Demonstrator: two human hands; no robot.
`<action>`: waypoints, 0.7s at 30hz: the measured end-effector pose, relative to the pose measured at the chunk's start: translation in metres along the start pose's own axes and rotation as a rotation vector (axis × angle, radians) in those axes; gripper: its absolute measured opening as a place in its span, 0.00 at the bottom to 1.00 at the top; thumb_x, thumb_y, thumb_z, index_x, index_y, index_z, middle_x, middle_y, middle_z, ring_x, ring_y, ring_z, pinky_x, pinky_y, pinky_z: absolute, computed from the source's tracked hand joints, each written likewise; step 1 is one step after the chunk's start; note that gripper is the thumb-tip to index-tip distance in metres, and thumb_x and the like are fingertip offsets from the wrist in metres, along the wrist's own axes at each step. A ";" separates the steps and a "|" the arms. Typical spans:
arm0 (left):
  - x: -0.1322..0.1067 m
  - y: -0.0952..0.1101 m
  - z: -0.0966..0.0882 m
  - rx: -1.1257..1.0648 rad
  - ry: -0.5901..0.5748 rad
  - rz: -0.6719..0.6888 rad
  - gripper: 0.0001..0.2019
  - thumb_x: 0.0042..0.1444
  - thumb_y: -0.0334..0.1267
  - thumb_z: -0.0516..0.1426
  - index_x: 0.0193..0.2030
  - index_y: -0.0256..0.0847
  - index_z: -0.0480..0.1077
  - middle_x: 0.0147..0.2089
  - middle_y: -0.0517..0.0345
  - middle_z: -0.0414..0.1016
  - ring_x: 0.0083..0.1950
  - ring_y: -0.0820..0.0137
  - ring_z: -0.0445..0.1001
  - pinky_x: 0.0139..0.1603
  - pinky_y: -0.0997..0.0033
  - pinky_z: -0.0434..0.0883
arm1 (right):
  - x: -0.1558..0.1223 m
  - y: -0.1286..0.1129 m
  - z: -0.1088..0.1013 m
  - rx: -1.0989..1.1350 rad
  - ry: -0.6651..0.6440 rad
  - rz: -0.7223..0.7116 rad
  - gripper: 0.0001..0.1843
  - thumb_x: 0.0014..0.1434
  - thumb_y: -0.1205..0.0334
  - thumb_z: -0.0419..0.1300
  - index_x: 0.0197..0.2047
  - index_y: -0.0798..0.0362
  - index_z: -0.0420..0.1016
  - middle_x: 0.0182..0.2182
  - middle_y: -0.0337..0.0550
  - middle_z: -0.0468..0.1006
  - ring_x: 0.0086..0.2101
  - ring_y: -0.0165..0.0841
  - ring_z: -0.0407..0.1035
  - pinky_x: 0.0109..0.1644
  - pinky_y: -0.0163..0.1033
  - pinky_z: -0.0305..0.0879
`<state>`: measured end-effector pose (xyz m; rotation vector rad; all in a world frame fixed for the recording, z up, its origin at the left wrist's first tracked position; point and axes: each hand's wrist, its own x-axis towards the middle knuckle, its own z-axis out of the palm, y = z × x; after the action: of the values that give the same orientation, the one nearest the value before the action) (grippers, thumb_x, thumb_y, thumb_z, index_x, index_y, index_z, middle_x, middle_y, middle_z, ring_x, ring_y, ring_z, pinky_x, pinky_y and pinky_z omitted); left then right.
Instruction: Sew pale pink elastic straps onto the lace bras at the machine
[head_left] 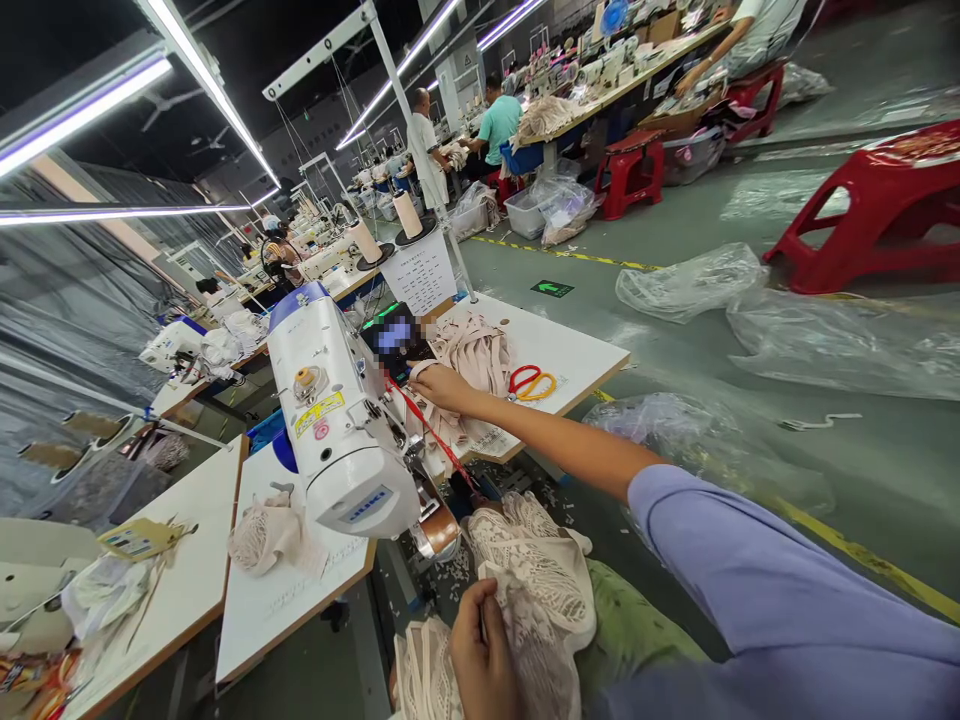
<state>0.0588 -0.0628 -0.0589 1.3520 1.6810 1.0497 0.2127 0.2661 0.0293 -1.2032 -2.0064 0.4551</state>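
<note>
My right hand reaches across to the sewing machine's table, its fingers closed on the end of a beige fabric strip beside the pile of strips. Down at my lap, my left hand is curled against a beige lace garment and grips its fabric. The lace lies over my legs and hangs near the table's edge. A white sewing machine stands left of my right hand. A red ribbon runs down beside the machine head. Scissors with red and orange handles lie right of the pile.
A display panel sits behind the machine, close to my right hand. Thread cones stand farther back. Another beige lace piece lies on the left tabletop. Plastic bags and a red stool are on the floor at right. Other people work farther away.
</note>
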 end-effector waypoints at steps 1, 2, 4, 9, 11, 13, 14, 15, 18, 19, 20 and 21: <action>0.001 -0.001 -0.001 0.002 0.006 0.001 0.23 0.62 0.56 0.55 0.46 0.38 0.79 0.49 0.43 0.82 0.53 0.56 0.79 0.53 0.63 0.76 | -0.008 -0.004 -0.005 0.058 -0.005 0.019 0.19 0.70 0.59 0.49 0.46 0.60 0.78 0.49 0.57 0.80 0.44 0.37 0.75 0.50 0.40 0.71; 0.002 -0.002 -0.003 0.005 0.015 0.003 0.23 0.62 0.56 0.55 0.46 0.38 0.79 0.49 0.43 0.82 0.54 0.56 0.79 0.53 0.63 0.76 | -0.019 -0.007 -0.009 0.113 -0.016 0.040 0.22 0.72 0.57 0.45 0.49 0.61 0.77 0.42 0.54 0.81 0.39 0.34 0.75 0.45 0.38 0.72; 0.005 -0.002 -0.007 0.013 0.041 -0.001 0.23 0.61 0.56 0.56 0.47 0.38 0.80 0.51 0.43 0.82 0.54 0.55 0.79 0.54 0.61 0.76 | -0.052 -0.016 -0.013 0.213 -0.063 0.068 0.28 0.74 0.53 0.38 0.53 0.61 0.74 0.28 0.44 0.78 0.27 0.29 0.71 0.33 0.33 0.69; 0.011 0.022 -0.016 -0.021 0.018 0.048 0.26 0.61 0.58 0.54 0.48 0.36 0.79 0.49 0.44 0.82 0.51 0.57 0.80 0.51 0.63 0.76 | -0.160 -0.043 -0.010 0.927 -0.474 0.291 0.28 0.65 0.40 0.54 0.46 0.57 0.77 0.19 0.32 0.65 0.19 0.24 0.58 0.23 0.30 0.57; 0.011 0.035 -0.016 0.000 -0.071 0.104 0.24 0.60 0.57 0.56 0.47 0.37 0.78 0.45 0.47 0.83 0.46 0.60 0.80 0.48 0.65 0.75 | -0.190 -0.053 -0.010 1.082 -0.600 0.398 0.25 0.60 0.41 0.62 0.45 0.56 0.77 0.22 0.34 0.68 0.22 0.25 0.63 0.26 0.30 0.61; 0.012 0.044 -0.011 0.073 -0.156 0.103 0.20 0.63 0.53 0.55 0.39 0.38 0.78 0.33 0.54 0.80 0.34 0.67 0.76 0.38 0.71 0.72 | -0.206 -0.059 -0.009 1.086 -0.636 0.450 0.24 0.57 0.43 0.65 0.45 0.55 0.78 0.25 0.37 0.73 0.26 0.27 0.67 0.30 0.32 0.65; 0.013 0.048 -0.008 0.086 -0.180 0.094 0.20 0.65 0.51 0.53 0.36 0.38 0.78 0.29 0.57 0.78 0.30 0.70 0.73 0.34 0.73 0.70 | -0.209 -0.060 -0.008 1.077 -0.644 0.468 0.23 0.56 0.44 0.66 0.45 0.55 0.78 0.26 0.37 0.74 0.26 0.28 0.68 0.30 0.33 0.65; 0.014 0.050 -0.005 0.085 -0.196 0.076 0.20 0.66 0.50 0.52 0.34 0.38 0.77 0.27 0.58 0.76 0.28 0.71 0.71 0.31 0.74 0.67 | -0.209 -0.059 -0.006 1.068 -0.648 0.488 0.23 0.55 0.44 0.67 0.43 0.55 0.78 0.26 0.38 0.74 0.26 0.28 0.68 0.29 0.33 0.65; 0.020 0.055 0.002 0.032 -0.200 0.076 0.18 0.67 0.47 0.51 0.37 0.38 0.78 0.31 0.57 0.79 0.31 0.71 0.74 0.32 0.75 0.69 | -0.202 -0.053 0.000 1.050 -0.587 0.557 0.23 0.50 0.43 0.70 0.37 0.56 0.78 0.21 0.35 0.72 0.21 0.26 0.65 0.26 0.33 0.61; 0.023 0.055 0.002 0.033 -0.192 0.118 0.17 0.68 0.45 0.52 0.40 0.39 0.79 0.34 0.56 0.81 0.34 0.70 0.76 0.36 0.74 0.71 | -0.198 -0.050 0.002 1.043 -0.524 0.575 0.23 0.49 0.43 0.70 0.36 0.56 0.78 0.19 0.34 0.71 0.20 0.26 0.63 0.25 0.33 0.60; 0.026 0.054 0.001 0.058 -0.172 0.185 0.15 0.68 0.43 0.52 0.44 0.40 0.79 0.38 0.55 0.82 0.37 0.69 0.78 0.40 0.73 0.73 | -0.193 -0.048 0.003 1.035 -0.448 0.588 0.23 0.48 0.43 0.71 0.35 0.56 0.78 0.19 0.34 0.71 0.20 0.26 0.63 0.24 0.33 0.60; 0.030 0.053 -0.002 0.109 -0.135 0.265 0.15 0.68 0.42 0.51 0.47 0.41 0.78 0.42 0.54 0.83 0.41 0.67 0.79 0.45 0.71 0.73 | -0.188 -0.045 0.004 1.029 -0.380 0.595 0.23 0.47 0.43 0.71 0.35 0.55 0.78 0.19 0.34 0.72 0.20 0.25 0.63 0.24 0.32 0.60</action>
<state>0.0717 -0.0273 -0.0114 1.7132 1.5073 0.9978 0.2358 0.0815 -0.0227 -1.0131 -1.2624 1.8430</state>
